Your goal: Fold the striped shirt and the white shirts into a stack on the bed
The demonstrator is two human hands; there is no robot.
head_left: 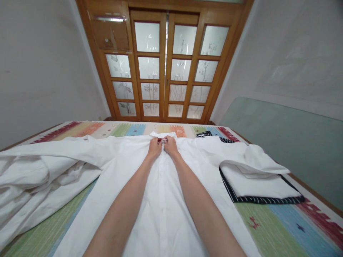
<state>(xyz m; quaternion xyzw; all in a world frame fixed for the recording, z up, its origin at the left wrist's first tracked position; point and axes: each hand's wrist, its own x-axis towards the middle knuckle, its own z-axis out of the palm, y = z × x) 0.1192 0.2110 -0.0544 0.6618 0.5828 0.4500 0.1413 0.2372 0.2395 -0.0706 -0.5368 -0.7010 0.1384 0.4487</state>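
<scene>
White collared fabric shirt (128, 160), laid out front up
Left hand (155, 146) and right hand (170, 145), close together, both pinch its front near the collar (172, 135).

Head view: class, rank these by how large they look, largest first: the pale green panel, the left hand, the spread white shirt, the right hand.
1. White shirt
2. Pale green panel
3. Left hand and right hand: they look about alike, so I leave them unranked.

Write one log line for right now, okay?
white collared cloth shirt: spread out; left hand: pinching near collar; right hand: pinching near collar; multicoloured striped cloth: underneath
</scene>
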